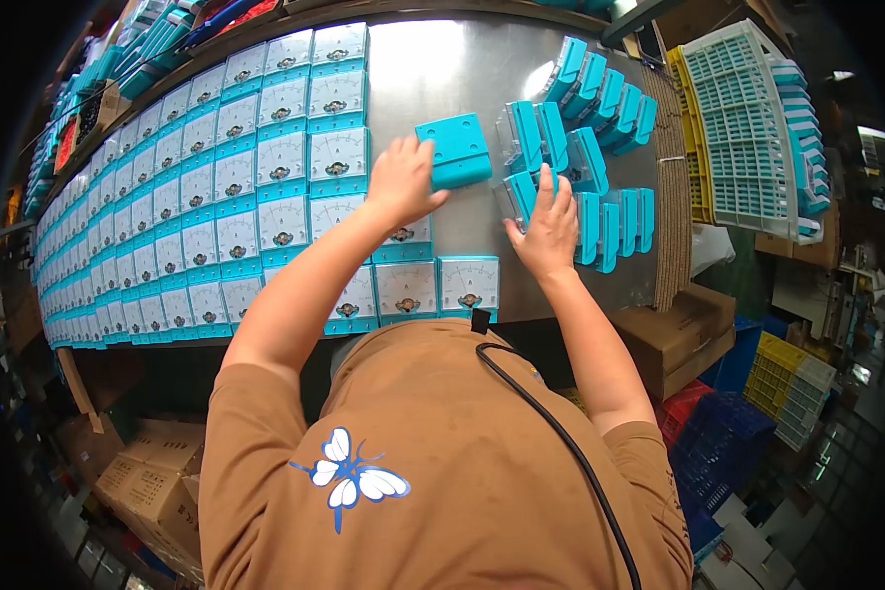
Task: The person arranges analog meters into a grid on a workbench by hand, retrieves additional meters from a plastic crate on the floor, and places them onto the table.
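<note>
A teal meter [457, 150] shows its back and lies against the fingers of my left hand [403, 182], whose fingers are closed at its left edge. My right hand [549, 231] reaches over a standing teal meter [519, 197] in the group at the right, its fingers spread and touching the upper edge. More teal meters [612, 98] stand on edge behind and to the right of that hand. To the left, rows of white-faced meters [283, 157] lie face up; a few [405, 288] lie near my body.
The metal table [442, 74] carries the meters. White and yellow crates [742, 128] with more teal parts stand beyond its right edge, beside stacked cardboard [671, 197]. A cardboard box [683, 329] sits at the lower right. A black cable [560, 433] hangs across my shirt.
</note>
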The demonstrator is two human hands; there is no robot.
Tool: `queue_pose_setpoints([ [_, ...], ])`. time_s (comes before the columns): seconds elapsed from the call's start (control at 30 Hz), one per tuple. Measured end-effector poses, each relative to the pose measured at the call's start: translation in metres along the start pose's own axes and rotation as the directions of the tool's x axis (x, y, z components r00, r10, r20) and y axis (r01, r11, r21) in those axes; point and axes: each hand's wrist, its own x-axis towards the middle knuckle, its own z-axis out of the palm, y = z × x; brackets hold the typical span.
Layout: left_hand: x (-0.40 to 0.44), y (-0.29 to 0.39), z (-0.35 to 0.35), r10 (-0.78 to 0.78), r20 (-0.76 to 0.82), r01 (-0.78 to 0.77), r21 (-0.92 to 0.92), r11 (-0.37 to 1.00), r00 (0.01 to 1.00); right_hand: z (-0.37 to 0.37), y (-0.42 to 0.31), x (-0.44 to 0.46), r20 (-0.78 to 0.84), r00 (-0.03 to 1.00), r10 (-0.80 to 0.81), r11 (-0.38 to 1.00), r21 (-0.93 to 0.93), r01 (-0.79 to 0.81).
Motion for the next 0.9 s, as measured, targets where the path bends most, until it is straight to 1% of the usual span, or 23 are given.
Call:
queue_pose_setpoints([
  [0.03, 0.011, 0.005, 0.004, -0.007, -0.135, 0.003, -0.030, 1.000, 0.991, 0.000, -0.002, 0.000, 0.000, 1.000, 0.008, 1.000, 0.003, -0.008],
  [0.13, 0.039, 0.030, 0.014, -0.020, -0.111, 0.033, 0.110, 0.993, 0.994, -0.003, -0.011, 0.001, 0.058, 0.997, 0.042, 0.997, -0.069, -0.038],
  [0.23, 0.056, 0.044, 0.018, -0.015, 0.065, -0.003, 0.275, 0.962, 0.998, 0.000, -0.009, 0.006, 0.062, 0.997, 0.048, 0.996, -0.082, -0.043],
  [0.3, 0.061, 0.041, 0.017, -0.004, 0.067, -0.010, 0.203, 0.979, 0.998, -0.001, -0.005, 0.009, 0.074, 0.996, 0.045, 0.997, -0.069, -0.040],
  [0.37, 0.070, 0.034, 0.009, 0.008, 0.066, -0.017, 0.137, 0.990, 0.998, -0.009, -0.002, 0.012, 0.095, 0.993, 0.069, 0.997, 0.020, -0.071],
  [0.4, 0.069, 0.027, -0.003, -0.014, 0.029, 0.015, -0.032, 0.999, 0.999, -0.016, -0.002, 0.015, 0.108, 0.991, 0.079, 0.994, 0.065, -0.086],
  [0.43, 0.069, 0.016, -0.006, -0.037, -0.008, 0.035, -0.182, 0.983, 0.999, -0.027, -0.005, 0.018, 0.117, 0.986, 0.119, 0.974, 0.179, -0.138],
  [0.5, 0.065, -0.008, -0.009, -0.096, -0.061, 0.057, -0.468, 0.882, 0.993, -0.049, -0.010, 0.013, 0.157, 0.968, 0.198, 0.885, 0.395, -0.245],
  [0.53, 0.063, -0.024, -0.003, -0.105, -0.015, 0.072, -0.639, 0.766, 0.994, -0.048, -0.007, 0.011, 0.155, 0.967, 0.201, 0.823, 0.509, -0.253],
  [0.57, 0.058, -0.037, 0.004, -0.075, -0.037, 0.033, -0.654, 0.756, 0.996, -0.038, -0.006, 0.009, 0.225, 0.948, 0.225, 0.696, 0.644, -0.318],
  [0.63, 0.051, -0.058, 0.011, -0.009, -0.092, -0.056, -0.678, 0.733, 0.996, -0.011, -0.008, 0.010, 0.358, 0.904, 0.234, 0.372, 0.826, -0.424],
  [0.67, 0.044, -0.066, 0.010, 0.032, -0.134, -0.112, -0.650, 0.752, 0.990, -0.001, -0.011, 0.011, 0.456, 0.856, 0.244, 0.281, 0.812, -0.513],
  [0.7, 0.037, -0.072, 0.003, 0.043, -0.061, -0.070, -0.585, 0.808, 0.997, 0.016, -0.010, 0.008, 0.506, 0.835, 0.218, 0.206, 0.812, -0.546],
  [0.77, 0.026, -0.084, -0.017, 0.034, 0.085, 0.007, -0.433, 0.901, 0.996, 0.027, -0.020, 0.004, 0.579, 0.785, 0.221, 0.188, 0.764, -0.617],
  [0.8, 0.022, -0.088, -0.023, 0.003, 0.159, 0.050, -0.325, 0.944, 0.987, 0.032, -0.023, 0.001, 0.613, 0.762, 0.209, 0.134, 0.754, -0.643],
  [0.9, 0.019, -0.088, -0.024, -0.070, 0.154, 0.071, 0.001, 0.997, 0.986, 0.029, -0.013, 0.005, 0.675, 0.708, 0.205, 0.231, 0.670, -0.706],
])
